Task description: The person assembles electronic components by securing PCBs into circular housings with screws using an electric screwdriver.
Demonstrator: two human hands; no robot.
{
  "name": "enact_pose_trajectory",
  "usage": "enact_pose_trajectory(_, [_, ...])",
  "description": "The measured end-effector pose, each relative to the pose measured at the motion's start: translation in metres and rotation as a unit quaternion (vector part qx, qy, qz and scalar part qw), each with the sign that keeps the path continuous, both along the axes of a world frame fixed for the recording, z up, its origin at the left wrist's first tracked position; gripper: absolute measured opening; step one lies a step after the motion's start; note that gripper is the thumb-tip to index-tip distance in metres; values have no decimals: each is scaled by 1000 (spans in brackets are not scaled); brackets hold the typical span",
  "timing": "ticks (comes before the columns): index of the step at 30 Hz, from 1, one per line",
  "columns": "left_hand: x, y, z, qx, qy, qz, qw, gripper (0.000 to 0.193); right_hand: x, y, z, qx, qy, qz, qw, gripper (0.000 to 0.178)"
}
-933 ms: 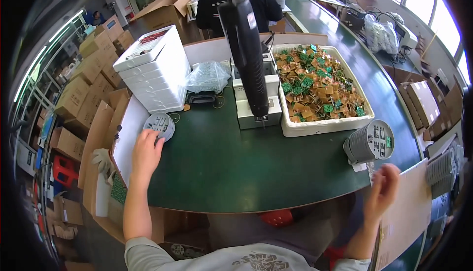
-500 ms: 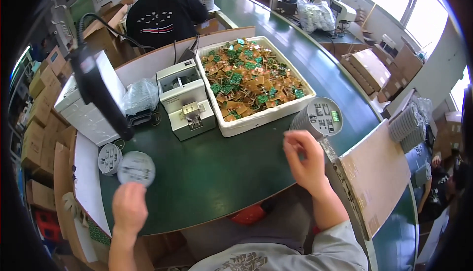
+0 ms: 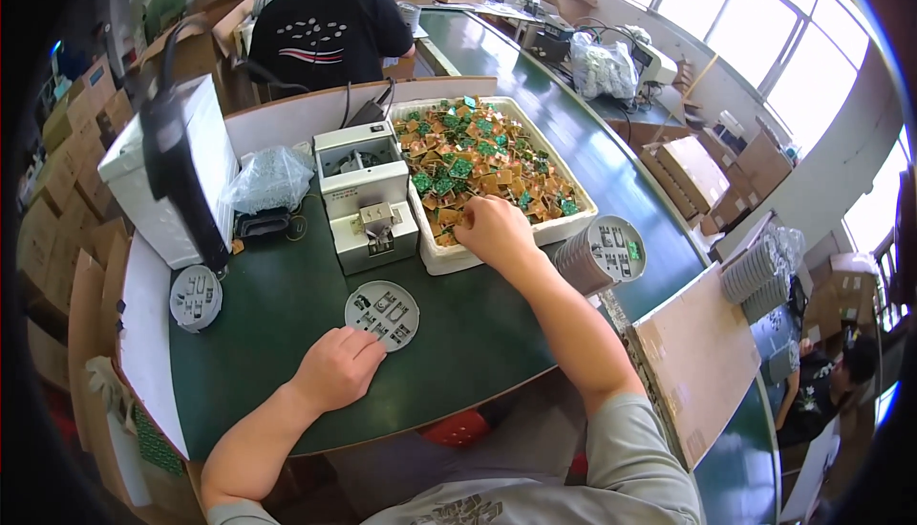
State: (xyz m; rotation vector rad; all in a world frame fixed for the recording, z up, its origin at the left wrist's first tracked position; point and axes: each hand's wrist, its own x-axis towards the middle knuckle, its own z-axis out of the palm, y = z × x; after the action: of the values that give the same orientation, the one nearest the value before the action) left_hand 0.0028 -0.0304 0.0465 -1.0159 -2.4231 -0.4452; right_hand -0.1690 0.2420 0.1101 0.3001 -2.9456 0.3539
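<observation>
The left hand (image 3: 336, 369) is at the near left edge of a grey disc (image 3: 389, 307), its fingers closed on the rim. The disc — round, with cut-out slots and openings across its face — is over the front middle of the green surface (image 3: 458, 343), face up, just in front of a pale metal machine (image 3: 373, 214).

The right hand (image 3: 501, 235) reaches over the front of a white bin (image 3: 441, 259), fingers bent and drawn together at the near part of the pile of small circuit boards (image 3: 492, 167). Whether they grip a board I cannot tell, since the hand itself covers the spot. The boards, brown and green, fill the bin in a loose heap.

Just right of the bin, a tilted stack of grey discs (image 3: 616, 253) stands near the right forearm; its top one carries a small green piece. A shorter stack of discs (image 3: 197, 298) sits at the left end of the surface, below a black hand tool (image 3: 177, 167) (upright, in front of a white foam box (image 3: 129, 176)). A clear plastic bag (image 3: 272, 181) lies between the box and the machine. To the right is a flat cardboard sheet (image 3: 702, 353). Beyond the far edge — back turned — is a person in a black shirt (image 3: 320, 33).
</observation>
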Motion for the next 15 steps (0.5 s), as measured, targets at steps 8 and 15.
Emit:
enact_pose_trajectory(8, [-1, -10, -3, 18, -21, -6, 1000, 21, 50, -18, 14, -381, 70, 202, 899, 30])
enact_pose_trajectory(15, [-5, -10, 6, 167, -132, 57, 975, 34, 75, -34, -26, -540, -253, 253, 762, 39])
